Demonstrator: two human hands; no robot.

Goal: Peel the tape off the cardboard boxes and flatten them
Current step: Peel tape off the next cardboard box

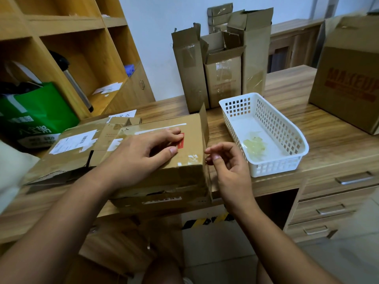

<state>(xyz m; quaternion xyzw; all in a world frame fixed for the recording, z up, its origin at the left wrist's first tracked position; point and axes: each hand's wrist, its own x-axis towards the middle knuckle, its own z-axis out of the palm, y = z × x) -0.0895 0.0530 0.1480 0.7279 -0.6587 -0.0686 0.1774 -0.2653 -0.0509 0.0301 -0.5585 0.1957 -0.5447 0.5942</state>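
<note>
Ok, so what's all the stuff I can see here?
taped box: one, brown, desk middle.
labelled box: one, brown, left of it.
tall boxes: three, brown, standing at the desk's back.
big box: one, brown, far right.
basket: one, white, right of the taped box.
tape wad: one, clear, in the basket.
bag: one, green, far left.
desk: one, wooden.
left hand: resting on the taped box.
right hand: fingers curled by its corner.

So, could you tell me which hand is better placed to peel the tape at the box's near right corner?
Right hand: it hovers beside that corner's tape, and the basket sits on its side. The left hand lies on the box top, steadying it.
</note>
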